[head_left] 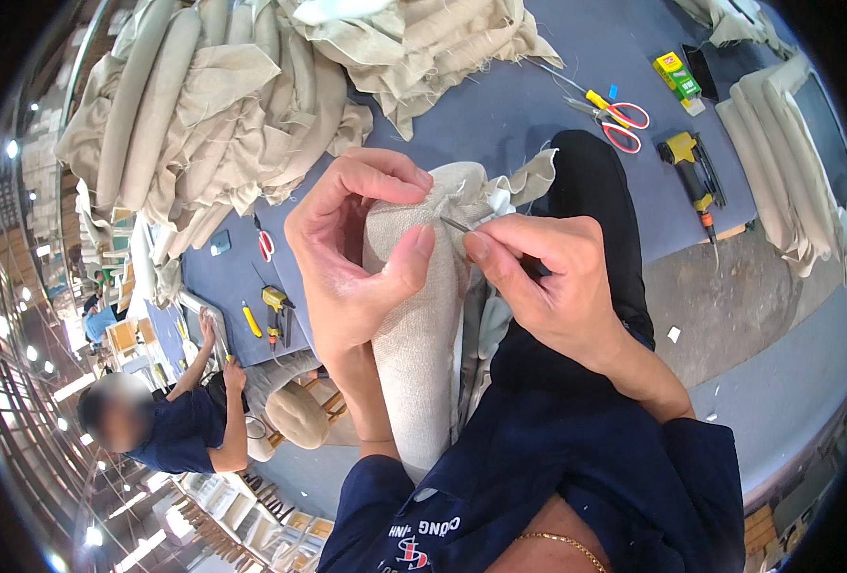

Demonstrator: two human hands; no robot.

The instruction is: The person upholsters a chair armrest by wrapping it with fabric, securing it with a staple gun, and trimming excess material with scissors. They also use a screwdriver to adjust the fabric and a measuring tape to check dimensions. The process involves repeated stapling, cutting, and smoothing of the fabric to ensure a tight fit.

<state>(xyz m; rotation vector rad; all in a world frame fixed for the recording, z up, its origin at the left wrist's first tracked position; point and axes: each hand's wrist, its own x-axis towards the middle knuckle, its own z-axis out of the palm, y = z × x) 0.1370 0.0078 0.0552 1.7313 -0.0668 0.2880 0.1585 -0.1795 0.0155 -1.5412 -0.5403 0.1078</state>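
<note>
A long padded piece covered in beige woven fabric (412, 368) lies lengthwise before my chest, its rounded end facing away from me. My left hand (342, 253) curls round that far end, fingertips on top and thumb pressing the near face. Between the thumb and forefinger of my right hand (562, 286) is a thin metal rod-like tool (455, 224); its tip meets the fabric near a gathered fold. Whether the tip goes into the cloth I cannot tell. A loose fabric strip (529, 181) sticks out beyond the end.
Similar beige pieces (175, 124) are heaped on the grey-blue table (481, 105) at far left, more (777, 158) at right. Red-handled scissors (619, 122), a yellow-black staple gun (693, 172) and a green-yellow box (677, 81) lie at right. Another person (180, 420) works at left.
</note>
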